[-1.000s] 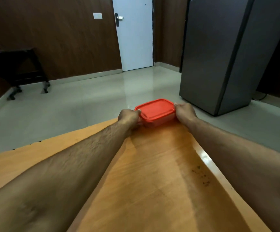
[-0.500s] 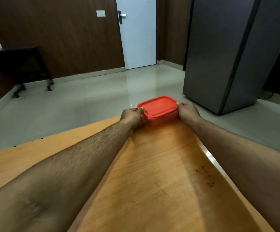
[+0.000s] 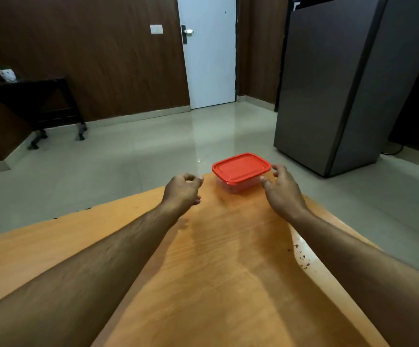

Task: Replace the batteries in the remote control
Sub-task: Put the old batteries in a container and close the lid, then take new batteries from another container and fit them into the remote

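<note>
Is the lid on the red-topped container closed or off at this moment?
Closed. The red lid sits flat over the clear container, rim covered all round. Neither the left hand nor the right hand grips it.

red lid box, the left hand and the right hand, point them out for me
red lid box (image 3: 241,167), head view, middle of the red lid
left hand (image 3: 181,191), head view, back of the hand
right hand (image 3: 282,190), head view, back of the hand
</note>
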